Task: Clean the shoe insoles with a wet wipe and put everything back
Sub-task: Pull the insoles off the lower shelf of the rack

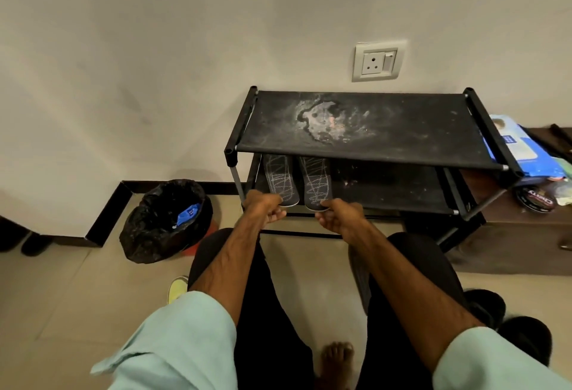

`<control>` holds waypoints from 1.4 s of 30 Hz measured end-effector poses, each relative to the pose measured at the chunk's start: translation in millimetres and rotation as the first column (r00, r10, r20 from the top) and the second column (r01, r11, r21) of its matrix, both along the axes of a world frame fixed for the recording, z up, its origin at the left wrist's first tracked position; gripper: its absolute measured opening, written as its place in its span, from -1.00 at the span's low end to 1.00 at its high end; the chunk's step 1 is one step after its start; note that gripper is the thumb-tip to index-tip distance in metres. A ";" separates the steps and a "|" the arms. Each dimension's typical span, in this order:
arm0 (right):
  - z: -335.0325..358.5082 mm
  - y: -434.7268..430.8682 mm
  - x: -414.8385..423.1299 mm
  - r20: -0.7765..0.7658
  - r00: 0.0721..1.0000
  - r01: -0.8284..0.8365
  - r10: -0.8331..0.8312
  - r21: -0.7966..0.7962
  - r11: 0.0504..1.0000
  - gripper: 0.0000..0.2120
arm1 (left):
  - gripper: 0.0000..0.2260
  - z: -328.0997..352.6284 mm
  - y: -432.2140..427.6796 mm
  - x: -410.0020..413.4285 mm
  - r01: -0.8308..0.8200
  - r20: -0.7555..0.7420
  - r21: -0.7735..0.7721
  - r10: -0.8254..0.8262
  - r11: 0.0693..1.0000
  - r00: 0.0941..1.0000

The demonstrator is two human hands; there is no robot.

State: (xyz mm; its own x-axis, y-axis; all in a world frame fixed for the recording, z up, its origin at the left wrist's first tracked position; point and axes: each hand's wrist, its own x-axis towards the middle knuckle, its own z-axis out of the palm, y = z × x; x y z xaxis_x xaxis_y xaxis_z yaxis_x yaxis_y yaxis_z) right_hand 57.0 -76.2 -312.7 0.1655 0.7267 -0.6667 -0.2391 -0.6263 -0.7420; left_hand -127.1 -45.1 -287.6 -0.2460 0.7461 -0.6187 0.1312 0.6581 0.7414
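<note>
A black-lined bin [167, 219] stands on the tiled floor [77, 284]; a socket [378, 61] sits in the wall [154, 48].

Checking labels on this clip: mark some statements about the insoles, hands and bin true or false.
1. The left insole and right insole lie on the lower shelf of the rack. True.
2. The left hand holds a wipe. False: it pinches the left insole's near end.
3. The bin stands right of the rack. False: it stands left of it.
4. The right hand pinches the right insole. True.
</note>
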 end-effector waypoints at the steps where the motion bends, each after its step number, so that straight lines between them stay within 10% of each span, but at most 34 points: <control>1: 8.9 -1.9 -0.2 -0.024 1.000 -0.012 0.013 0.013 1.000 -0.82 | -0.80 8.7 -0.7 -2.5 0.014 0.002 0.013 -0.014 1.000 1.000; 8: 87.3 -26.2 -15.2 -0.076 0.978 -0.184 0.192 0.104 0.977 -0.83 | -0.88 108.7 -22.1 -29.9 0.211 -0.095 0.097 -0.202 0.973 0.975; 23: 187.1 -121.7 -46.7 0.369 0.768 -0.588 0.524 0.080 0.805 -0.74 | -0.83 243.0 -94.1 -118.8 0.529 -0.573 -0.086 -0.476 0.844 0.667; 33: 80.5 -88.6 -113.4 0.360 0.657 -0.656 0.662 -0.159 0.737 -0.77 | -0.79 108.4 -92.5 -170.0 0.434 -0.334 -0.440 -0.592 0.786 0.734; 42: -34.2 -52.4 -138.2 0.186 0.826 -0.461 0.532 -0.322 0.827 -0.76 | -0.83 -62.9 -95.0 -181.1 0.238 -0.107 -0.452 -0.317 0.860 0.943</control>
State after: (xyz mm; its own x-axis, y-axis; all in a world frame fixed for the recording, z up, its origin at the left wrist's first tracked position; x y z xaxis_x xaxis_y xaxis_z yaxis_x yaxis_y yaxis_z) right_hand -81.2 -128.6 -346.9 0.0182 0.5692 -0.8220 0.3321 -0.7789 -0.5320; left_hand -308.3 -140.1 -350.5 -0.2000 0.4718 -0.8587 0.4542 0.8212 0.3454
